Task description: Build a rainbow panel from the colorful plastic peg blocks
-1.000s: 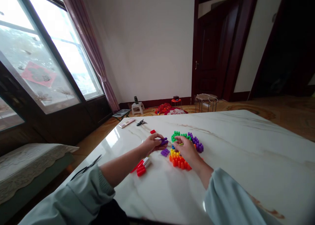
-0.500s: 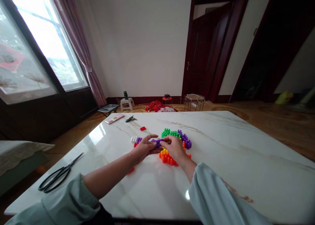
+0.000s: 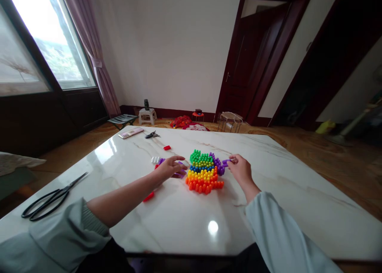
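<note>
A multicoloured cluster of joined plastic beads [image 3: 203, 173] lies on the white marbled table [image 3: 277, 193], banded in green, blue, yellow and orange, with purple beads [image 3: 217, 165] along its right side. Between the thumb and fingers of my right hand [image 3: 241, 169] is a small purple bead piece [image 3: 226, 162], close beside those purple beads. Left of the cluster, my left hand [image 3: 170, 168] hovers with its fingers stretched and apart. Purple pieces show just behind its fingertips, partly hidden. White beads [image 3: 155, 160] and red pieces [image 3: 148, 196] lie around this hand.
Long-handled black scissors [image 3: 53, 201] rest at the table's left. Toward the far left edge lie a phone [image 3: 131, 133] and small dark pliers or snips [image 3: 152, 135]. A single red piece [image 3: 167, 147] sits beyond my left hand. Low stools [image 3: 147, 116] stand by the wall.
My hands, together over the cluster before, have parted. The right has moved right with the purple bead piece; the left has drawn left and opened. The cluster is now uncovered, and the view has shifted.
</note>
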Tool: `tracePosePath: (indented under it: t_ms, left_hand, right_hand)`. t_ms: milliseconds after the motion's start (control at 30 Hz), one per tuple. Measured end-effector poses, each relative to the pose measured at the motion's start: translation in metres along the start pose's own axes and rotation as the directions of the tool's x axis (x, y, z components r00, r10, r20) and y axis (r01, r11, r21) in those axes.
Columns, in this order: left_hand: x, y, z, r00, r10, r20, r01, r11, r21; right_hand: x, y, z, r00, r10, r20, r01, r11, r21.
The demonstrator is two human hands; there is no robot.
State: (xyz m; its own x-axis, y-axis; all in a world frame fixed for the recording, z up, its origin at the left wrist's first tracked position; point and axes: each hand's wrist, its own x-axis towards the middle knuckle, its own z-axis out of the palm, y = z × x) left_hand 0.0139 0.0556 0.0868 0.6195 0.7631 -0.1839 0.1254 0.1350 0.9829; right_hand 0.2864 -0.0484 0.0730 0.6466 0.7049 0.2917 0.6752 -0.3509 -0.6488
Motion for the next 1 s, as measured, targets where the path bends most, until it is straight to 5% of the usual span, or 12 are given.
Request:
tracePosePath:
  t_ms: [167, 500, 633, 733, 833, 900, 1000]
  left_hand:
    - [0.0, 0.001, -0.007, 0.996, -0.047, -0.074, 0.049, 0.999, 0.018]
    - [0.011, -0.012, -0.012, 0.996, -0.015, -0.091, 0.023, 0.996, 0.08]
    - [0.02, -0.022, -0.018, 0.991, 0.052, -0.126, -0.021, 0.971, 0.239]
    - [0.024, -0.029, -0.025, 0.979, 0.202, -0.033, -0.151, 0.819, 0.554]
    - [0.026, -0.039, -0.029, 0.91, 0.329, 0.253, -0.393, 0.49, 0.778]
    - [0.025, -0.047, -0.029, 0.86, 0.292, 0.419, -0.499, 0.313, 0.808]
    - [0.024, -0.057, -0.028, 0.841, 0.156, 0.518, -0.54, 0.177, 0.823]
  right_hand:
    - [-0.005, 0.029, 0.014, 0.982, 0.097, 0.161, -0.056, 0.969, -0.241]
    - [-0.006, 0.019, 0.035, 0.985, 0.055, 0.162, 0.003, 0.942, -0.337]
    - [-0.008, 0.016, 0.039, 0.985, 0.031, 0.169, 0.031, 0.936, -0.349]
    - [-0.008, 0.013, 0.039, 0.982, 0.002, 0.187, 0.068, 0.928, -0.367]
    - [-0.008, 0.01, 0.036, 0.981, 0.005, 0.194, 0.072, 0.92, -0.385]
    - [-0.008, 0.006, 0.031, 0.983, 0.027, 0.182, 0.048, 0.917, -0.396]
    - [-0.01, -0.001, 0.024, 0.988, 0.027, 0.149, 0.032, 0.923, -0.384]
